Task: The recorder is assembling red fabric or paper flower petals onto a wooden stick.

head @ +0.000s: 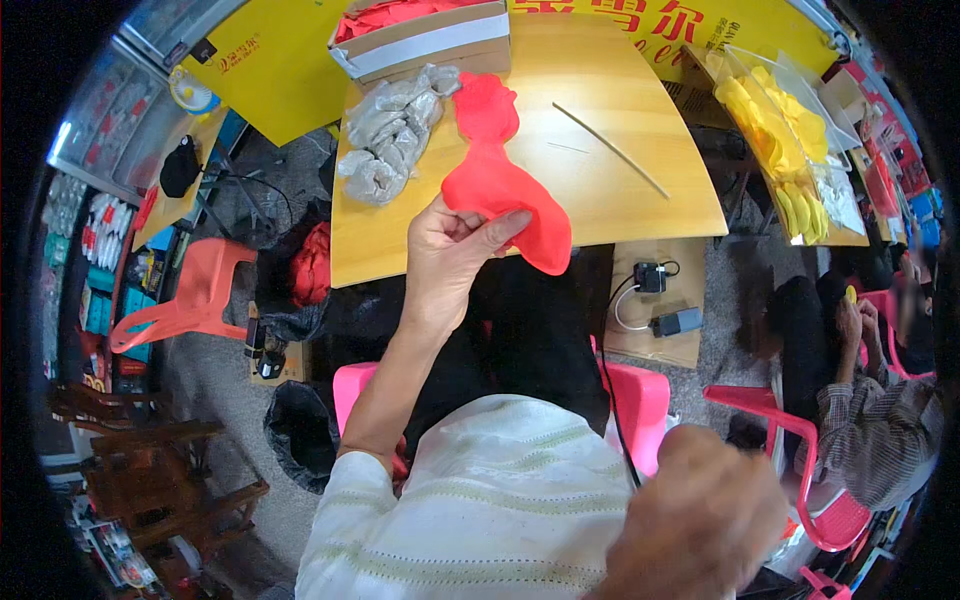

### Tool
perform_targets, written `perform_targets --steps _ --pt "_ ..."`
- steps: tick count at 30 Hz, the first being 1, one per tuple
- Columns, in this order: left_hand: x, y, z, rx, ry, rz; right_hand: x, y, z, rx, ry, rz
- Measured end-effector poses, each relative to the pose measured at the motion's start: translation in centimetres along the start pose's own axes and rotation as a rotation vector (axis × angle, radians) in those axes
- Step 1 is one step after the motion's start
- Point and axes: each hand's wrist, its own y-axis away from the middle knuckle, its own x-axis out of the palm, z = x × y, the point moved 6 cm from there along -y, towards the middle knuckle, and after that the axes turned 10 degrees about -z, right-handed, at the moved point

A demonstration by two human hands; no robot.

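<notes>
My left hand (457,247) pinches the lower part of a red cloth-like piece (517,180) between thumb and fingers, above the front edge of the wooden table (630,217). The piece has a narrow waist and a wavy-edged upper end, which reaches over the tabletop. Close to my body at the lower right, my right hand (705,502) is raised and blurred by motion. Its fingers look bent, but whether they hold anything cannot be made out. A thin stick (611,150) lies on the table, and beside it are fine needle-like lines (568,148).
Crumpled grey plastic bags (394,135) and a cardboard box (427,45) of red pieces occupy the table's left. Black cables and power adapters (675,322) sit on cardboard below. Another person (862,405) sits at right, near yellow pieces (780,112). A coral-coloured chair (202,292) stands left.
</notes>
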Motion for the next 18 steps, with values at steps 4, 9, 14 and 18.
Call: perform_targets --steps 4,9,14,18 --pt "0.5 0.8 0.2 0.01 -0.017 0.013 0.7 0.3 1.8 -0.171 -0.077 0.207" --pt "1.7 1.9 0.3 0.006 -0.019 0.069 -2.2 1.6 -4.7 0.037 0.809 -0.331" --pt "1.9 3.4 0.4 -0.027 -0.062 0.141 -4.6 3.1 -11.4 0.301 0.609 -0.612" --pt "1.2 4.0 0.4 -0.022 -0.09 0.169 -4.3 3.8 -12.2 0.419 0.424 -0.607"
